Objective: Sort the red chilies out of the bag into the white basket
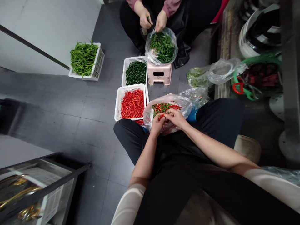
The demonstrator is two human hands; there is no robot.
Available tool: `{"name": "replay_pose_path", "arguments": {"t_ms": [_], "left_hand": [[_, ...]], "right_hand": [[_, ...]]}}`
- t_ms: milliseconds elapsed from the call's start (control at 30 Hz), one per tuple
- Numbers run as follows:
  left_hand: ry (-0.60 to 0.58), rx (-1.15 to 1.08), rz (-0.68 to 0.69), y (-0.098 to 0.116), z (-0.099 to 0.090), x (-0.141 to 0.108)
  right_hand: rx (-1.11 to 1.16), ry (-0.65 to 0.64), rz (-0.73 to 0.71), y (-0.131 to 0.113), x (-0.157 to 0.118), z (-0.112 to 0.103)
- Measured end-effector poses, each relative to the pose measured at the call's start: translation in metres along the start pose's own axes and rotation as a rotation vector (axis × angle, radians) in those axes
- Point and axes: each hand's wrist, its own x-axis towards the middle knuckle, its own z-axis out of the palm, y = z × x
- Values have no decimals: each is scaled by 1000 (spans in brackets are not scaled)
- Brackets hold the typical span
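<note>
Between my knees lies an open plastic bag [186,104] with red chilies and green stems [161,107] in it. Over its near side, my left hand [157,124] is closed on a red chili [161,116]. The fingers of my right hand [175,117] pinch at the same spot, touching the chili; the fingertips of both hands nearly meet. Just left of the bag, a white basket [116,104] holds a heap of red chilies [132,104].
Behind it stands a white basket [123,70] of dark green chilies. A person opposite works over a bag [174,47] on a pink stool [159,75]. Farther left is a basket [99,62] of long green peppers. Plastic bags [199,76] and a shelf [222,62] are at right.
</note>
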Motion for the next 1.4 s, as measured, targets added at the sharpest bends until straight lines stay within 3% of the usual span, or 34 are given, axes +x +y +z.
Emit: {"name": "replay_pose_path", "arguments": {"t_ms": [267,333,433,533,667,833,1000,1100,1200,1300,1400], "left_hand": [[-52,232,121,9,-7,-5],[-75,256,168,9,-7,-5],[-140,154,145,7,-8,-5],[-160,47,95,7,-11,-4],[-133,150,125,6,-14,-3],[-70,411,260,0,-12,-3],[-25,372,251,-3,-5,-4],[-38,234,178,1,0,-5],[-91,125,121,5,1,-6],[-156,93,64,6,-2,-7],[-191,111,23,6,-6,-7]], "right_hand": [[63,48,-84,-6,2,-14],[206,2,13,-8,0,-14],[533,-192,214,-12,-2,-15],[698,-263,279,-13,-5,-17],[477,-78,154,-12,-6,-19],[-13,-10,-159,-9,-2,-13],[-487,166,-413,-10,-1,-9],[-340,200,-261,-4,4,-11],[-41,2,-57,4,7,-12],[36,-194,-71,7,5,-8],[-53,-113,-161,5,3,-2]]}}
